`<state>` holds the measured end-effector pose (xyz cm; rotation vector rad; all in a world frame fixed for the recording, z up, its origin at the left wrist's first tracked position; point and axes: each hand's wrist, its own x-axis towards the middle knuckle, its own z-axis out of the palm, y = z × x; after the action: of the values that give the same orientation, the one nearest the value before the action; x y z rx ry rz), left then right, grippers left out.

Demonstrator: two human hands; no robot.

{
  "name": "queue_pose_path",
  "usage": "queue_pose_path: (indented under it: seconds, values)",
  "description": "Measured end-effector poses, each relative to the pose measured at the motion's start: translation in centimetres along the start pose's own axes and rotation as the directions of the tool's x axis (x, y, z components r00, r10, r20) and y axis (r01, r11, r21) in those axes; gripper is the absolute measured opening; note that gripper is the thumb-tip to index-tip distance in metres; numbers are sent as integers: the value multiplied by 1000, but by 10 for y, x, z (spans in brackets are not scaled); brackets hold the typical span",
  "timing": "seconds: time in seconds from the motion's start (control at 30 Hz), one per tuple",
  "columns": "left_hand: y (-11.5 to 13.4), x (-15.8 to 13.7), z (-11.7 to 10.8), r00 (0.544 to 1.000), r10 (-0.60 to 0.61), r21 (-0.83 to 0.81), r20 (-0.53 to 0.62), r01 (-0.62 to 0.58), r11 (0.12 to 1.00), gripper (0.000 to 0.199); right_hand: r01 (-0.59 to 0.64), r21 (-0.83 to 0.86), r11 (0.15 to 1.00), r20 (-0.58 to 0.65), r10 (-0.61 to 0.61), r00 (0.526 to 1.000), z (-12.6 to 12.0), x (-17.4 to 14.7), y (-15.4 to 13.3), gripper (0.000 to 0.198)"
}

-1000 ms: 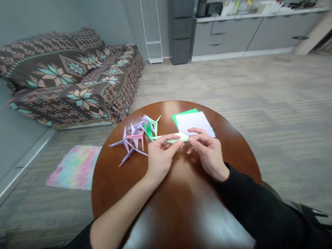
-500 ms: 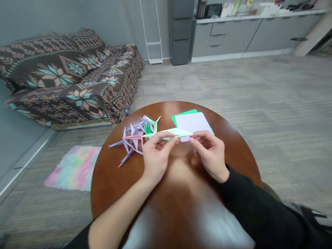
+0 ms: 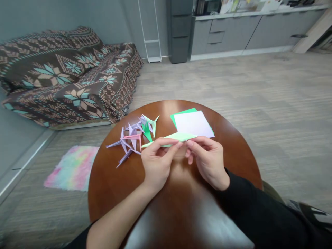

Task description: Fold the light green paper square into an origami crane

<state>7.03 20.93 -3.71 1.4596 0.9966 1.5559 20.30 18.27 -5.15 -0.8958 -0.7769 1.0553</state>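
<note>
A long, narrow piece of folded light green paper [image 3: 181, 136] is held level above the table between both hands. My left hand [image 3: 158, 155] pinches it near its middle, thumb against fingers, with one pointed end sticking out to the left. At the paper's right part, my right hand [image 3: 207, 155] pinches the near edge between thumb and index finger, close to the left fingertips. Just beyond the left hand lie several folded paper cranes [image 3: 132, 135] in purple, pink, green and light green. Behind the right hand rests a stack of square paper sheets [image 3: 193, 122], pale lilac over green.
The round brown wooden table [image 3: 233, 166] carries all the paper. Past it, a sofa [image 3: 77, 83] under a patterned cover stands at the left, with a fluffy pastel rug [image 3: 74, 167] on the floor. Grey kitchen cabinets [image 3: 233, 33] line the back.
The folded paper and both hands have moved slightly nearer to me. My right hand has shifted its pinch left along the paper, closer to my left fingertips. The view has shifted a little.
</note>
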Motion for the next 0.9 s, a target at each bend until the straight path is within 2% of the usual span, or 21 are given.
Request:
queue_pose_path:
  seconds: [0.1, 0.27, 0.43, 0.7, 0.9]
  values:
    - [3, -2, 2, 1000, 20, 34, -1, -20, 999, 7, -17, 18, 1000, -14, 17, 1000, 0, 0, 0, 12]
    - [3, -3, 4, 1000, -10, 23, -1, 10, 1000, 8, -38, 72, 997, -27, 40, 999, 1, 1, -1, 11]
    - [-2, -3, 4, 995, -97, -43, 2, 97, 994, 13, -46, 85, 995, -37, 49, 998, 4, 0, -1, 12]
    - [-3, -4, 7, 967, -251, -150, 47, 255, 955, 16, 38, 95, 995, -46, -33, 998, 3, 1, 6, 7]
    - [-7, -3, 6, 943, -324, -186, 70, 332, 925, 19, 1, 86, 996, -90, 7, 996, 4, 5, 6, 9]
